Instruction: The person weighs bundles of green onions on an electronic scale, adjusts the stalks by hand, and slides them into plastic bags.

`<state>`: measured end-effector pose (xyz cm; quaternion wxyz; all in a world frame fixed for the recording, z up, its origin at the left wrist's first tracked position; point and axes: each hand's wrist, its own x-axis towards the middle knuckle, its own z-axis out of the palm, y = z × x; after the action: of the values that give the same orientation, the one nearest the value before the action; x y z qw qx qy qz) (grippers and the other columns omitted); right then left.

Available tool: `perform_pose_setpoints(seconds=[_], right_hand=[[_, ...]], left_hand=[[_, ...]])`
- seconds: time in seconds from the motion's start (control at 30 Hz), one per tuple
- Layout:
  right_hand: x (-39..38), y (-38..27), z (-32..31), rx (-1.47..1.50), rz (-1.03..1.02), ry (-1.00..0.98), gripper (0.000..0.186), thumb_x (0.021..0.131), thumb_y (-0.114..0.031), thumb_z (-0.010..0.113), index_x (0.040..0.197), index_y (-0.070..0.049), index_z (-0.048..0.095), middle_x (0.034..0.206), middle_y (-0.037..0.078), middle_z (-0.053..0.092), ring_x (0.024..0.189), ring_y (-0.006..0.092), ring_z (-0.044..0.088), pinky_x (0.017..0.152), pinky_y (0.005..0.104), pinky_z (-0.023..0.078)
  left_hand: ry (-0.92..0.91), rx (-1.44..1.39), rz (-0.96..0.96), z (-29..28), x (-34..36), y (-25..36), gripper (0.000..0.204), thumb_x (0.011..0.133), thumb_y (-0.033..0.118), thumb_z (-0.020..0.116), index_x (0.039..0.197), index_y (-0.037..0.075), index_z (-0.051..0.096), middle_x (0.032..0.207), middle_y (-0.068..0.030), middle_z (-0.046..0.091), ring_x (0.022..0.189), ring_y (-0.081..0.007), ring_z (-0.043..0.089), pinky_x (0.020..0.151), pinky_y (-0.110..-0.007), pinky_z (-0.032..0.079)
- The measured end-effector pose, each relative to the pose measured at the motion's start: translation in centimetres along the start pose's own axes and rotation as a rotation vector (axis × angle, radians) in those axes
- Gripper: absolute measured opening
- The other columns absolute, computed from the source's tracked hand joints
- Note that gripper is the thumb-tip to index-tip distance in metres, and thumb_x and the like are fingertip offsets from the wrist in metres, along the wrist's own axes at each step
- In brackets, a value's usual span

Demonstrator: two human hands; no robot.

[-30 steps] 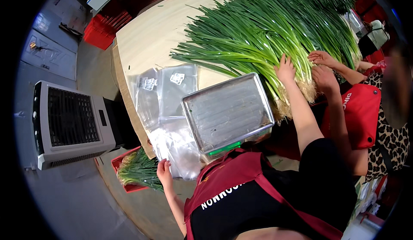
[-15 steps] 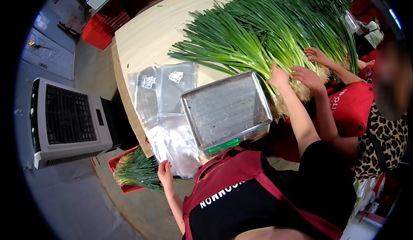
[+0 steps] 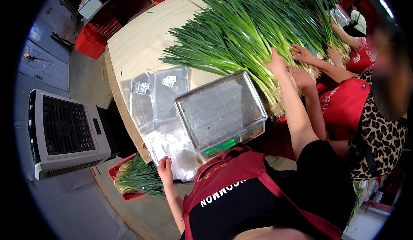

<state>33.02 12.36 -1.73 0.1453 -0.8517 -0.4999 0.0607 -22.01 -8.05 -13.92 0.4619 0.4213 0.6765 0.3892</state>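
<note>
A thick pile of green onions (image 3: 241,46), with long green leaves, pale stalks and bushy roots, covers the far right of the table. My right hand (image 3: 275,63) is closed around stalks at the pile's near side, thumb up and the other fingers mostly hidden. Left of it stands a scale (image 3: 221,111) with a bare steel pan and a lit green display. Clear plastic bags (image 3: 170,89) with white labels lie left of the scale, and more clear plastic (image 3: 172,145) lies nearer me. Beside that plastic's edge my left hand (image 3: 165,170) is raised, loosely open and holding nothing visible.
At my right, a co-worker in a red apron has a hand (image 3: 303,55) on the onions; another person's hands work beyond. A red crate (image 3: 129,196) of green onions sits on the floor by a grey air cooler (image 3: 64,132). Red crates (image 3: 90,42) stand farther back.
The view has shifted slightly. My right hand stays on the stalks and my left hand stays low by the plastic. The co-worker's nearer hand has moved in behind my right forearm.
</note>
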Motion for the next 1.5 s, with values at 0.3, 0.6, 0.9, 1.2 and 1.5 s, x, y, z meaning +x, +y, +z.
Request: perform_pose_setpoints(seconds=[0.3,0.6,0.9,1.2,1.5], right_hand=[[-3.2,1.7,5.5,-0.536,-0.027,-0.156,0.097,0.055,-0.039,0.081,0.130,-0.007,0.030,0.103,0.020,0.057,0.095,0.0300,0.058,0.077,0.0396,0.047],[0.5,2.6,0.2,0.055,0.095,-0.268,0.076,0.063,-0.030,0.076,0.127,-0.005,0.043,0.123,0.013,0.052,0.109,0.0250,0.053,0.091,0.0345,0.042],[1.3,5.6,3.9,-0.121,-0.187,0.326,0.050,0.071,-0.009,0.064,0.119,-0.009,0.049,0.114,0.012,0.051,0.106,0.0314,0.046,0.093,0.0408,0.036],[-6.5,5.5,9.2,-0.160,-0.335,0.110,0.037,0.064,-0.019,0.073,0.097,-0.010,0.059,0.102,0.008,0.052,0.102,0.0252,0.046,0.093,0.0385,0.030],[-5.8,4.5,10.8,0.020,-0.164,0.043,0.028,0.062,-0.007,0.068,0.086,-0.005,0.054,0.101,0.015,0.049,0.095,0.0362,0.050,0.079,0.0462,0.040]], left_hand=[[0.032,-0.021,-0.050,-0.3,-1.9,-0.8,0.020,0.087,0.008,0.051,0.099,-0.006,0.056,0.086,-0.0094,0.061,0.077,-0.0133,0.057,0.072,-0.025,0.046],[0.011,-0.053,-0.040,0.1,-1.3,-1.4,0.020,0.087,0.008,0.051,0.100,-0.006,0.056,0.087,-0.0086,0.061,0.077,-0.0123,0.056,0.071,-0.024,0.046],[-0.075,-0.018,-0.002,1.7,1.2,-0.1,0.020,0.087,0.010,0.052,0.101,-0.003,0.056,0.087,-0.0067,0.060,0.076,-0.0122,0.055,0.071,-0.024,0.046],[-0.032,0.011,-0.029,-0.1,-0.8,-1.7,0.020,0.086,0.008,0.051,0.100,-0.005,0.056,0.087,-0.0082,0.060,0.077,-0.0132,0.057,0.071,-0.025,0.047],[-0.055,-0.037,-0.028,1.0,-0.6,-1.5,0.020,0.087,0.008,0.051,0.101,-0.005,0.054,0.089,-0.0098,0.060,0.078,-0.0148,0.057,0.073,-0.026,0.047]])
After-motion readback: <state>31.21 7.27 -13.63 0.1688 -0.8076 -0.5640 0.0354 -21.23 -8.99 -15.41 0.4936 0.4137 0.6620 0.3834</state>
